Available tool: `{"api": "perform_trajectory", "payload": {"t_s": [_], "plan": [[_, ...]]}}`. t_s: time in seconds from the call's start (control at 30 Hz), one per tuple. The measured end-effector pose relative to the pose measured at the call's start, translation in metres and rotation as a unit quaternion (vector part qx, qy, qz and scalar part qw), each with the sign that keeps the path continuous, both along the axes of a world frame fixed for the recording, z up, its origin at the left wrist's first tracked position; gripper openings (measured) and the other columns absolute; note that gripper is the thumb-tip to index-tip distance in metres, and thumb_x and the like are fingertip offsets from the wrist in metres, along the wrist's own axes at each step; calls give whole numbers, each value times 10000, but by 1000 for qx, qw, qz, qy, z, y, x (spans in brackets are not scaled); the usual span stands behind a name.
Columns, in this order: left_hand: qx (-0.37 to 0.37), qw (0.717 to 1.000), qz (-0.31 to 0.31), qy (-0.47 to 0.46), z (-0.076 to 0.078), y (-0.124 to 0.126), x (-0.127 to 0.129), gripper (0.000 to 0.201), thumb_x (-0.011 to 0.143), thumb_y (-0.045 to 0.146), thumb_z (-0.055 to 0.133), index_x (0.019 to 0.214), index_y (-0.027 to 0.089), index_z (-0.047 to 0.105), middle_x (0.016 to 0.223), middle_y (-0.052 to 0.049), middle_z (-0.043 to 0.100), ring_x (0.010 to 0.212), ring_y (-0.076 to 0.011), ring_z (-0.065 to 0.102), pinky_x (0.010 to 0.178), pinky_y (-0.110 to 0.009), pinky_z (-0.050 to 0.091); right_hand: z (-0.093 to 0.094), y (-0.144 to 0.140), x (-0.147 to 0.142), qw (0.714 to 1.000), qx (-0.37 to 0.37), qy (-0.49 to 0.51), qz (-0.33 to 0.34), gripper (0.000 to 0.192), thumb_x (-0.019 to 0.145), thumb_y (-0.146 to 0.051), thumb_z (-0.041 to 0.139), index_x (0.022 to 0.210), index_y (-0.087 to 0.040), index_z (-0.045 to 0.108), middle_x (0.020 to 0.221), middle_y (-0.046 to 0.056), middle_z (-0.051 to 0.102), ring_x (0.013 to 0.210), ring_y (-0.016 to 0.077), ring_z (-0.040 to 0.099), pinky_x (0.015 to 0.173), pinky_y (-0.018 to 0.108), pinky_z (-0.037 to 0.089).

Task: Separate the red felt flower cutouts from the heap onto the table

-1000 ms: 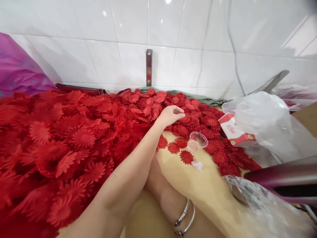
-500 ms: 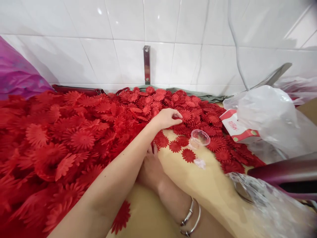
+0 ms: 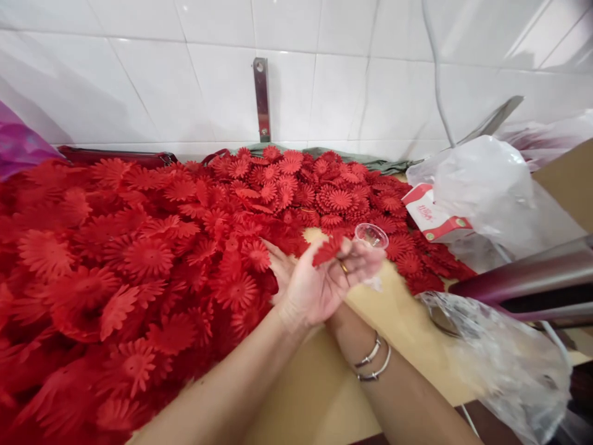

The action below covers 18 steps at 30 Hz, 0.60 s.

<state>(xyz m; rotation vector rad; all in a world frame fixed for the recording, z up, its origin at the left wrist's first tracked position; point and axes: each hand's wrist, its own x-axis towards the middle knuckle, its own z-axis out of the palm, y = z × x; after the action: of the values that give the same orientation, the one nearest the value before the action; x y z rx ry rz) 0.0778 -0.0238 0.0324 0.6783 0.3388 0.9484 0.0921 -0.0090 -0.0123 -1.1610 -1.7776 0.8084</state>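
A big heap of red paper flower cut-outs (image 3: 152, 247) covers the left and back of a tan table (image 3: 319, 395). My left hand (image 3: 319, 285) is raised palm up at the heap's near edge and pinches a red flower piece (image 3: 327, 250) between thumb and fingers; a ring shows on one finger. My right hand (image 3: 279, 258) lies under and behind the left one, so only its fingertips show, touching the flowers. Two silver bangles (image 3: 373, 361) sit on its wrist. A small clear plastic cup (image 3: 372, 235) lies tipped just beyond my left fingers.
A red-and-white carton (image 3: 433, 216) and a white plastic bag (image 3: 486, 185) sit at the right. A crumpled clear bag (image 3: 500, 364) lies at the table's right edge under a maroon bar (image 3: 523, 278). Behind is a tiled wall with a metal bracket (image 3: 262, 99). A purple bag (image 3: 18, 145) is far left.
My left hand drew back from the far flowers toward me, turned palm up and now holds a red flower piece. The right hand has slid under it. The view tilted down.
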Motion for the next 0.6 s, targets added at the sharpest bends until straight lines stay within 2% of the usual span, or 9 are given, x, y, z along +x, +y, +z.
{"api": "perform_trajectory", "payload": {"t_s": [0.03, 0.07, 0.13, 0.17, 0.27, 0.33, 0.43, 0.5, 0.6], "plan": [[1, 994, -110, 1, -2, -6, -3, 375, 907, 525, 477, 760, 183, 532, 1035, -135, 734, 1134, -306, 702, 962, -435, 560, 7, 2, 10, 1000, 1, -11, 19, 589, 858, -327, 625, 1441, -383, 562, 1395, 29, 647, 1459, 341, 442, 1157, 622, 406], [6, 975, -220, 11, -5, -12, -5, 374, 873, 519, 521, 720, 178, 534, 1013, -141, 740, 1101, -315, 715, 942, -442, 568, 15, 4, 21, 992, -10, -63, 106, 651, 827, -330, 677, 1462, -367, 540, 1471, 23, 588, 1476, 329, 422, 1170, 575, 413], [23, 917, -395, 54, -15, -23, -12, 331, 800, 474, 622, 695, 162, 583, 957, -135, 752, 1058, -322, 728, 931, -452, 572, 30, 9, 40, 984, -8, -84, 155, 756, 724, -307, 792, 1444, -336, 563, 1585, 10, 467, 1484, 287, 414, 1208, 460, 389], [30, 894, -440, 76, -22, -27, -16, 295, 779, 439, 660, 705, 157, 617, 919, -120, 758, 1037, -315, 735, 929, -446, 573, 37, 11, 47, 980, -5, -91, 176, 793, 699, -311, 820, 1447, -302, 558, 1623, 22, 411, 1492, 273, 403, 1216, 435, 372], [45, 855, -506, 104, -42, -27, -31, 313, 830, 436, 634, 787, 138, 718, 897, -109, 770, 1018, -296, 742, 919, -426, 578, 50, 14, 57, 973, 0, -101, 206, 780, 761, -291, 789, 1483, -256, 495, 1679, 66, 296, 1538, 222, 315, 1240, 404, 301], [53, 876, -467, 113, -50, -13, -45, 379, 880, 475, 595, 867, 129, 750, 901, -112, 778, 971, -276, 754, 886, -404, 591, 55, 13, 58, 970, 2, -108, 216, 719, 817, -245, 730, 1490, -257, 476, 1679, 71, 298, 1550, 193, 281, 1243, 387, 288], [59, 937, -325, 113, -55, 17, -67, 350, 895, 427, 633, 990, 111, 749, 903, -122, 787, 902, -237, 765, 847, -343, 594, 65, 5, 61, 975, 12, -132, 178, 603, 872, -164, 611, 1458, -261, 509, 1656, 65, 345, 1533, 178, 320, 1233, 389, 314], [47, 968, -222, 109, -56, 32, -77, 262, 927, 349, 615, 1049, 148, 731, 935, -99, 791, 881, -204, 767, 834, -316, 591, 76, -5, 69, 979, 29, -156, 125, 496, 913, -165, 545, 1402, -246, 565, 1615, 78, 416, 1497, 186, 389, 1216, 413, 346], [-7, 987, -93, 129, -55, 44, -80, 240, 968, 347, 583, 1055, 170, 719, 921, -85, 789, 796, -167, 766, 792, -281, 605, 94, -27, 90, 982, 77, -168, 46, 354, 971, -197, 489, 1290, -221, 639, 1446, 83, 602, 1347, 186, 560, 1112, 384, 461]]}}
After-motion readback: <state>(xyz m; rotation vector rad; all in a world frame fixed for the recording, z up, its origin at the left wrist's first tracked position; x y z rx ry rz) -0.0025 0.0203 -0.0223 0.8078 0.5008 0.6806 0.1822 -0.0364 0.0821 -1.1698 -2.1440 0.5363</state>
